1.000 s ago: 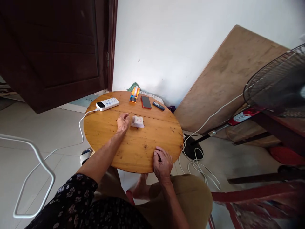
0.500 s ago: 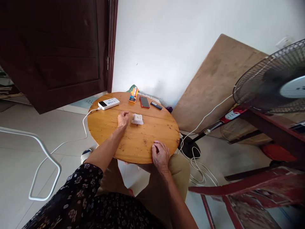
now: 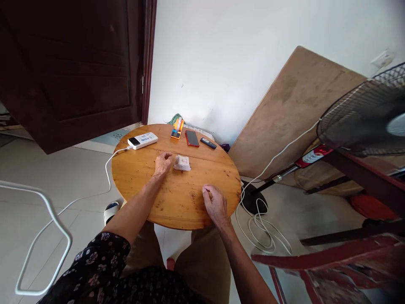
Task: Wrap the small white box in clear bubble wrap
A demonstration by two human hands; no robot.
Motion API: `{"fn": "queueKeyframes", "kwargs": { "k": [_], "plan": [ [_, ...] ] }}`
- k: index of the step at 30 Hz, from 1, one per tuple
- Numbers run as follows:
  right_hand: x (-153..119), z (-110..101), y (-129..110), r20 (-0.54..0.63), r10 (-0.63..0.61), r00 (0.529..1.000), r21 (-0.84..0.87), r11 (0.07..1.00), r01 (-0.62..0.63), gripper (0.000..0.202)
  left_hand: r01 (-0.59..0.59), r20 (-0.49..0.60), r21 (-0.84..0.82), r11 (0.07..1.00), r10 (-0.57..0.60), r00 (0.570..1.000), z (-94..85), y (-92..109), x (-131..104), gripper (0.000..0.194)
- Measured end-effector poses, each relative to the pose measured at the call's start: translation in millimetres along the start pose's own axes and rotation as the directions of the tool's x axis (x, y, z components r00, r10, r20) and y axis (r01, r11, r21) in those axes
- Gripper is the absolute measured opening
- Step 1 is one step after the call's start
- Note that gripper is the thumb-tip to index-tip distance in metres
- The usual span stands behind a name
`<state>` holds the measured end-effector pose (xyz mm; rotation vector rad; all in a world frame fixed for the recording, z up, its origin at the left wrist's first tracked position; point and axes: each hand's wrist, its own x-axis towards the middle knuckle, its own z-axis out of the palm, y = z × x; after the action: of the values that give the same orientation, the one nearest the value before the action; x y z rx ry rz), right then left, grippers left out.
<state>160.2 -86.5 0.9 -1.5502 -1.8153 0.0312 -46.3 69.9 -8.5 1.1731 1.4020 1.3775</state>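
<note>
A round wooden table (image 3: 136,177) stands in front of me. My left hand (image 3: 163,163) rests on its middle with the fingers curled, right beside a small white packet (image 3: 182,162) that lies to its right; I cannot tell whether they touch. My right hand (image 3: 214,204) lies on the table near its front right edge, fingers closed in a loose fist, with nothing visible in it.
At the table's far side lie a white power bank (image 3: 143,139) with a white cable (image 3: 109,166), an orange box (image 3: 177,128), a red phone (image 3: 192,138) and a dark remote (image 3: 208,143). A fan (image 3: 363,114) stands right, a wooden board (image 3: 294,109) leans on the wall, a dark door (image 3: 72,67) left.
My right hand has moved from the table's front edge further onto the top. My left hand stays by the white packet. The camera has shifted a little.
</note>
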Motion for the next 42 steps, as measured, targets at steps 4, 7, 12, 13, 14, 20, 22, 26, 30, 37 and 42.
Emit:
{"fn": "queueKeyframes", "kwargs": {
  "k": [4, 7, 12, 13, 14, 20, 22, 26, 30, 37, 42],
  "plan": [
    [48, 16, 4, 0.074, -0.047, 0.996, 0.128, 0.991, 0.037, 0.043, -0.017, 0.068, -0.01, 1.0, 0.018, 0.997, 4.0, -1, -3, 0.036],
    [81, 31, 11, 0.234, -0.045, 0.971, 0.199, 0.98, -0.003, 0.079, -0.047, 0.124, -0.03, 0.998, 0.05, 0.991, 7.9, -3, -6, 0.046],
    [120, 51, 27, 0.409, -0.052, 0.911, 0.326, 0.941, -0.093, 0.093, -0.11, 0.261, -0.044, 0.993, 0.117, 0.958, 11.9, -8, -7, 0.051],
    [124, 55, 29, 0.417, -0.064, 0.907, 0.359, 0.928, -0.1, 0.088, -0.119, 0.28, -0.039, 0.992, 0.125, 0.952, 12.0, -9, -8, 0.051],
    [125, 58, 30, 0.415, -0.072, 0.907, 0.387, 0.916, -0.105, 0.081, -0.125, 0.293, -0.026, 0.992, 0.127, 0.948, 12.1, -9, -8, 0.051],
    [115, 66, 29, 0.333, -0.029, 0.943, 0.374, 0.921, -0.104, 0.055, -0.202, 0.285, 0.156, 0.967, 0.152, 0.946, 12.4, -8, -15, 0.044],
    [110, 63, 27, 0.339, -0.038, 0.94, 0.372, 0.923, -0.097, 0.057, -0.201, 0.282, 0.156, 0.967, 0.151, 0.947, 12.6, -9, -17, 0.044],
    [106, 51, 25, 0.333, -0.085, 0.939, 0.399, 0.915, -0.058, 0.067, -0.117, 0.243, 0.041, 0.992, 0.104, 0.964, 9.7, -10, -19, 0.049],
    [106, 45, 25, 0.238, -0.091, 0.967, 0.425, 0.905, -0.019, 0.06, -0.036, 0.181, -0.038, 0.999, 0.042, 0.983, 2.2, -7, -16, 0.048],
    [109, 52, 17, 0.135, -0.13, 0.982, 0.452, 0.89, 0.056, 0.028, -0.029, 0.192, 0.023, 0.999, 0.024, 0.981, -0.9, -3, -14, 0.047],
    [113, 60, 17, 0.064, -0.142, 0.988, 0.445, 0.89, 0.099, 0.022, -0.128, 0.257, 0.1, 0.987, 0.099, 0.961, 2.8, -1, -18, 0.038]
  ]
}}
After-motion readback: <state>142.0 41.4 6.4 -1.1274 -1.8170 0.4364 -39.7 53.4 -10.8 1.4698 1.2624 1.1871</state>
